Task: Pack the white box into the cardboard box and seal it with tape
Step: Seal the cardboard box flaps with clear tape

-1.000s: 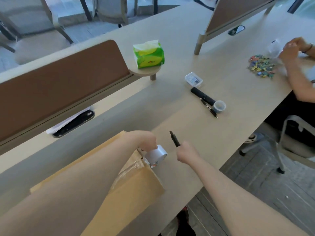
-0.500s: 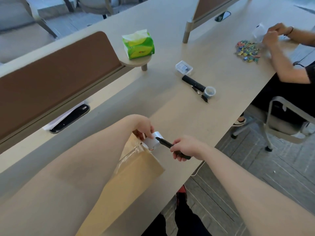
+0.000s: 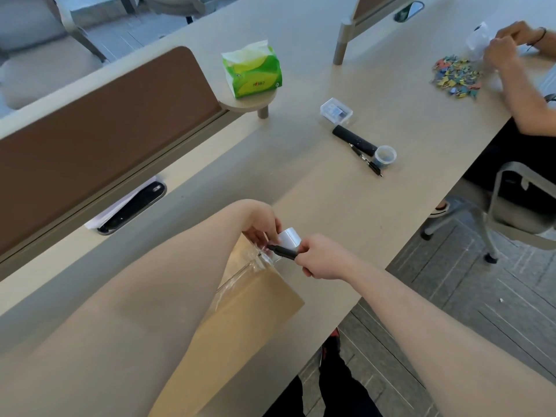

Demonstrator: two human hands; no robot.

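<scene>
The closed cardboard box [image 3: 246,314] lies on the table in front of me, mostly under my left forearm. A strip of clear tape [image 3: 240,266] runs along its top to the far end. My left hand [image 3: 260,225] grips the roll of clear tape [image 3: 289,236] just past the box's far edge. My right hand [image 3: 323,257] holds a black pen-like cutter [image 3: 284,251], whose tip touches the tape between the roll and the box. The white box is not visible.
A green tissue pack [image 3: 251,72] sits on a small round shelf. A clear case [image 3: 336,109], black stick [image 3: 355,140], pen [image 3: 365,159] and small cup [image 3: 385,155] lie mid-table. Another person's hands [image 3: 505,43] sort coloured clips [image 3: 455,76] at far right. The table edge [image 3: 379,275] is right of my hands.
My right hand swung the black cutter from upright and apart to lying against the tape by the roll. My left hand kept hold of the roll at the box's far end.
</scene>
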